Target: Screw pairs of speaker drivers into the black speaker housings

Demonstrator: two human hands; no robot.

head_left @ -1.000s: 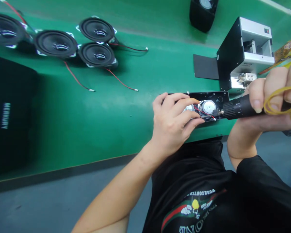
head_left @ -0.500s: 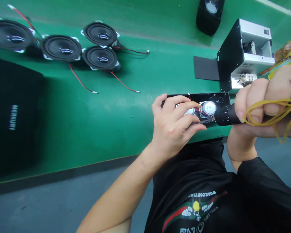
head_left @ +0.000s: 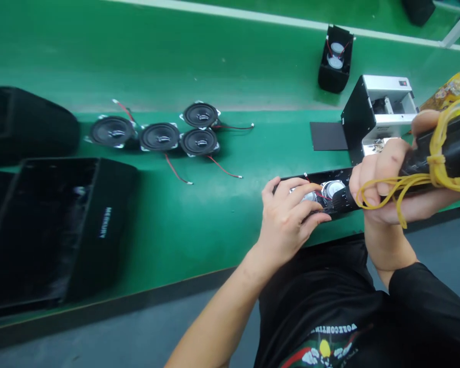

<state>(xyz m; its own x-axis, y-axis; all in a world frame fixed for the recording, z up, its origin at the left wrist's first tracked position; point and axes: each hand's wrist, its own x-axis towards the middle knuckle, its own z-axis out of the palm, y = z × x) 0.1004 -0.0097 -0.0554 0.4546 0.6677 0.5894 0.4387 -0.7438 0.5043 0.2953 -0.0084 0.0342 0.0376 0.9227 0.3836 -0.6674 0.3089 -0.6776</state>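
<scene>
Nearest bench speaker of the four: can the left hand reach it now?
Probably, once freed: the left hand is on the black panel, but nothing visible blocks its way to the nearest speaker.

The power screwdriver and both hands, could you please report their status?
Right hand gripping power screwdriver, tip hidden. Left hand spread over black panel with two small speakers. Left hand and power screwdriver partly hide black panel.

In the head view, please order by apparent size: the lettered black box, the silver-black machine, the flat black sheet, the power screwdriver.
1. Lettered black box
2. Silver-black machine
3. Flat black sheet
Unranked: power screwdriver, partly hidden, close to camera.
</scene>
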